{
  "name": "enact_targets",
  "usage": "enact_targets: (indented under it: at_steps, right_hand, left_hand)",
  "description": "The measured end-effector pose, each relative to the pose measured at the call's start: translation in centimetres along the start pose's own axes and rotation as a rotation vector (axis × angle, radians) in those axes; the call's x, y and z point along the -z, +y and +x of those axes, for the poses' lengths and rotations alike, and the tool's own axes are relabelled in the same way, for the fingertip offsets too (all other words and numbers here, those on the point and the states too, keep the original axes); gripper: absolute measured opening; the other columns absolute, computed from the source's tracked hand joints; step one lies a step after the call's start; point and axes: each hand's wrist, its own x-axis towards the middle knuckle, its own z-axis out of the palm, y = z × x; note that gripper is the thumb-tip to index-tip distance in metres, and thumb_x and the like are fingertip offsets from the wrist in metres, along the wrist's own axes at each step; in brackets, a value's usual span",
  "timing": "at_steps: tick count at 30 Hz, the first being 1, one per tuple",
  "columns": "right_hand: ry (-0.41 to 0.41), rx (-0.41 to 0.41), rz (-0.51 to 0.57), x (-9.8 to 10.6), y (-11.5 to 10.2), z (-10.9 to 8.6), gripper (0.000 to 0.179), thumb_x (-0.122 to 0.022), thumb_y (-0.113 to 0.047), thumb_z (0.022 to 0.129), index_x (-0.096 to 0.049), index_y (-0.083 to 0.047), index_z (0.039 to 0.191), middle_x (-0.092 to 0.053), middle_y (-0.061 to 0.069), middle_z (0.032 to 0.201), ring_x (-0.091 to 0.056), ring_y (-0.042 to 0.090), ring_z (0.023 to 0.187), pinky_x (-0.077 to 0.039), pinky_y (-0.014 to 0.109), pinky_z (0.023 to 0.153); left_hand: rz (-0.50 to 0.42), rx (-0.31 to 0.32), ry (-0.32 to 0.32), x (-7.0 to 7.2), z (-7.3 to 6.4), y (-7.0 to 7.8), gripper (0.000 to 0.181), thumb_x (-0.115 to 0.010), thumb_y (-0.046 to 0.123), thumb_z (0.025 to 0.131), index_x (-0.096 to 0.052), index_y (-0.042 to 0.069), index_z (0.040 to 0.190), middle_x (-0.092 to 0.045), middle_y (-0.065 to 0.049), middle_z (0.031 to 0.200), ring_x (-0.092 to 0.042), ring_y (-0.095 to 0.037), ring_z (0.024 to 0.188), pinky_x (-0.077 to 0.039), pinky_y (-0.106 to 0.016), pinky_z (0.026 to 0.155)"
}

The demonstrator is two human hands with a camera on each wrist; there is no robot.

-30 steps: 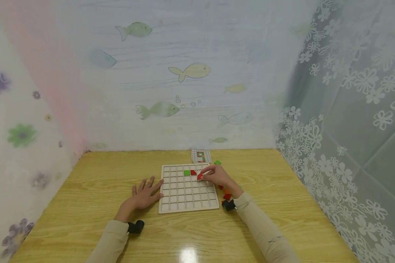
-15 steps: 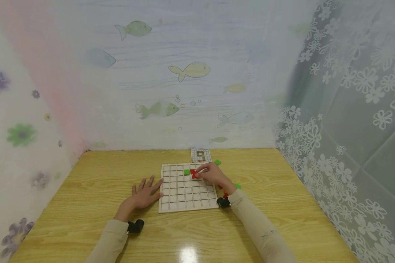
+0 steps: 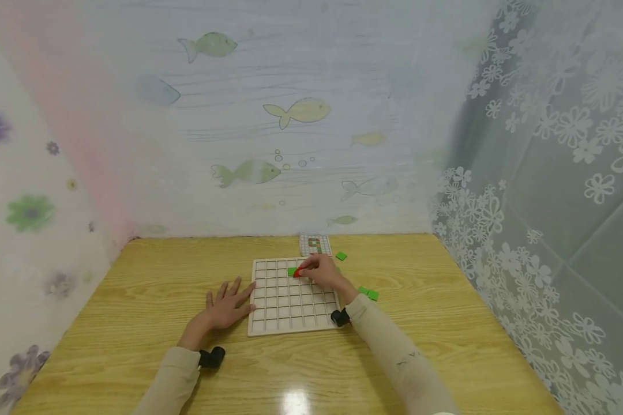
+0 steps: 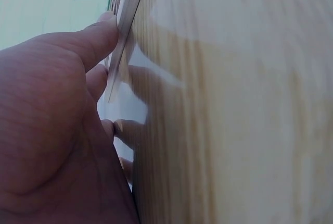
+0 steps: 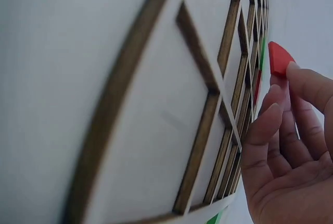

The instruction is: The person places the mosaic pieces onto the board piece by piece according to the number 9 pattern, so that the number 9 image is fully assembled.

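Observation:
A white gridded board [image 3: 277,317] lies on the wooden table. My right hand [image 3: 326,274] pinches a red tile [image 5: 280,59] with one curved edge between thumb and fingers, above the board's upper rows. In the right wrist view this tile is held clear of the grid. A green square tile [image 3: 291,271] sits in a cell near the top, and another red tile [image 5: 257,86] lies beside it, hidden from the head view. My left hand [image 3: 222,309] rests spread on the table, thumb and a finger touching the board's left edge.
Behind the board lies a small card [image 3: 314,244] printed with a coloured pattern on a grid. A loose green tile [image 3: 341,256] is near it. More green tiles [image 3: 368,293] lie right of the board, beside my right forearm. A wall [image 3: 301,190] closes the table's back.
My right hand has moved left with the red tile, over to the red tile on the board and the green one's edge. The right forearm now covers the loose red and orange pieces. My left hand stays put.

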Motion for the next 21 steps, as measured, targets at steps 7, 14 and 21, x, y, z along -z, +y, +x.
enact_targets:
  at_steps: [7,14,21]
  right_hand:
    - [0.016,0.014,-0.060,-0.5,-0.3,0.4,0.010,-0.071,-0.005,0.096,-0.074,0.001,0.103,-0.070,0.014,0.096,-0.066,0.021,0.072,-0.052,0.025,0.060]
    - [0.019,-0.004,-0.084,-0.9,-1.2,0.6,0.011,-0.071,-0.007,0.095,-0.074,0.001,0.103,-0.072,0.014,0.096,-0.066,0.018,0.078,-0.053,0.026,0.065]
    - [0.018,-0.026,-0.097,-1.3,-1.9,1.3,0.013,-0.069,-0.007,0.097,-0.072,0.002,0.105,-0.071,0.015,0.097,-0.066,0.019,0.082,-0.054,0.027,0.068]
  left_hand:
    - [0.011,0.001,0.003,0.0,0.1,0.0,0.079,-0.043,0.065,0.101,-0.024,0.021,0.164,0.001,-0.021,0.170,0.010,-0.052,0.152,0.017,-0.077,0.108]
    - [-0.004,0.000,0.004,0.1,0.1,-0.1,0.076,-0.045,0.061,0.103,-0.024,0.021,0.164,0.001,-0.022,0.170,0.011,-0.052,0.152,0.018,-0.077,0.108]
    - [-0.019,-0.002,0.004,0.1,0.0,0.0,0.074,-0.048,0.056,0.104,-0.025,0.020,0.164,0.001,-0.022,0.170,0.011,-0.052,0.152,0.018,-0.076,0.108]
